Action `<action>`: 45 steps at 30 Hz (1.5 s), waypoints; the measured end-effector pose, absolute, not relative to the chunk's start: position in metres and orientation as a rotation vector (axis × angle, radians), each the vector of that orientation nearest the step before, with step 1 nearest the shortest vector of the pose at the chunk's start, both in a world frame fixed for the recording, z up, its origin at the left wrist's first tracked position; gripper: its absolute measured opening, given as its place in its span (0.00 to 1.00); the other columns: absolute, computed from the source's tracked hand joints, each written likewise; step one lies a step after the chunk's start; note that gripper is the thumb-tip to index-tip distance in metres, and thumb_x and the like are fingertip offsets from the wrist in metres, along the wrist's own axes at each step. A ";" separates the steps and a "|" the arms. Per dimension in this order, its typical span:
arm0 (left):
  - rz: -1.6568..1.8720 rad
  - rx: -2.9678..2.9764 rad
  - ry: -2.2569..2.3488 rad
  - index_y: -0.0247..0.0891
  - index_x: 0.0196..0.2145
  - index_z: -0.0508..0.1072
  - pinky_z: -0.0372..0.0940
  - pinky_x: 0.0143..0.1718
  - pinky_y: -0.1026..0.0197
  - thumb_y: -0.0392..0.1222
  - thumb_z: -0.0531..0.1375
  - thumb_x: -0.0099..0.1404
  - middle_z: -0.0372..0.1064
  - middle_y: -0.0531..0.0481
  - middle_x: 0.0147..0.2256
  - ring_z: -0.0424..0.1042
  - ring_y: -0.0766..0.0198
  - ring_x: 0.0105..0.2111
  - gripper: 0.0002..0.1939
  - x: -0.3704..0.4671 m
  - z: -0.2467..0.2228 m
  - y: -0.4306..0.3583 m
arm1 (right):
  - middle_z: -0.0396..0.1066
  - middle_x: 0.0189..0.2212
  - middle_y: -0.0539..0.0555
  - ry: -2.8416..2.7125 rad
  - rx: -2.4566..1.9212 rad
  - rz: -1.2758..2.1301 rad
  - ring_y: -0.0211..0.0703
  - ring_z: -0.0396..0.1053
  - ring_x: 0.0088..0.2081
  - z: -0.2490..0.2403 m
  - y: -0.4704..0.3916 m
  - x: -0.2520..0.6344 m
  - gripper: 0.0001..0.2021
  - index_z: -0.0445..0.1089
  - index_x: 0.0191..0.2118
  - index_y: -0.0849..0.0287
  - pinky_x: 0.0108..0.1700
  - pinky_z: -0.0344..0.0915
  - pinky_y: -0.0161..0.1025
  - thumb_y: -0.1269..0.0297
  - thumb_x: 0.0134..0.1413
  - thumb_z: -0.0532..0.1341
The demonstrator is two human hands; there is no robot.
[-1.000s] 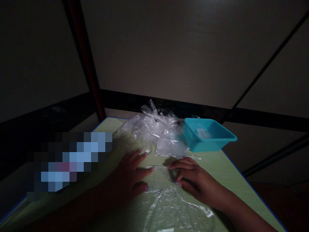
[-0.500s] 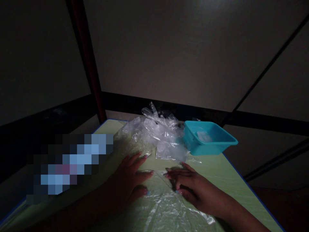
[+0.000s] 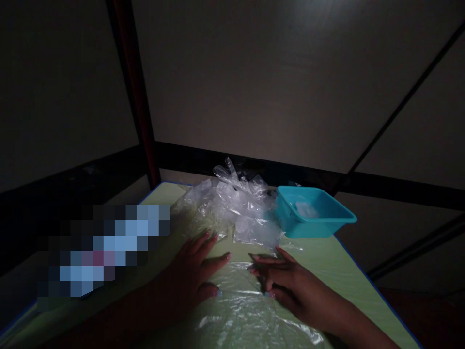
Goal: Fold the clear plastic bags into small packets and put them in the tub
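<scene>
A clear plastic bag point(image 3: 243, 295) lies flat and crinkled on the pale green table between and below my hands. My left hand point(image 3: 198, 269) rests at its left side, fingers spread and nothing gripped. On the other side, my right hand point(image 3: 290, 281) touches the plastic near its upper right, fingers stretched out and the thumb apart from them. Beyond my fingertips is a heap of crumpled clear plastic bags and gloves point(image 3: 243, 198).
A turquoise plastic basin point(image 3: 312, 228) stands at the table's far right, with something whitish and see-through point(image 3: 305, 209) inside. A blurred-out blue patch point(image 3: 119, 247) covers the left side. Blue edging rims the green table point(image 3: 363, 291); a wall stands behind.
The sheet of plastic lies flatter, and its slanting fold near my right fingers has smoothed out. My left thumb has shifted slightly left. The view has tilted slightly.
</scene>
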State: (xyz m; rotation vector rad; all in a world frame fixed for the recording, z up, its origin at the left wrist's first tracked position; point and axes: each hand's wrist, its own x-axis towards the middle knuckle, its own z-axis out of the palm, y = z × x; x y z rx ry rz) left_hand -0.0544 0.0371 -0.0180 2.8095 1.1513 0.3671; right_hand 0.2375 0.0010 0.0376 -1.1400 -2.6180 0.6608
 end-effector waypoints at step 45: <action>0.346 2.843 1.205 0.48 0.65 0.50 0.44 0.57 0.30 0.51 0.57 0.67 0.38 0.40 0.66 0.39 0.38 0.64 0.32 -0.059 -0.019 0.037 | 0.35 0.67 0.57 -2.794 -1.237 0.435 0.61 0.31 0.67 0.022 -0.008 0.230 0.32 0.37 0.67 0.45 0.59 0.29 0.73 0.48 0.63 0.50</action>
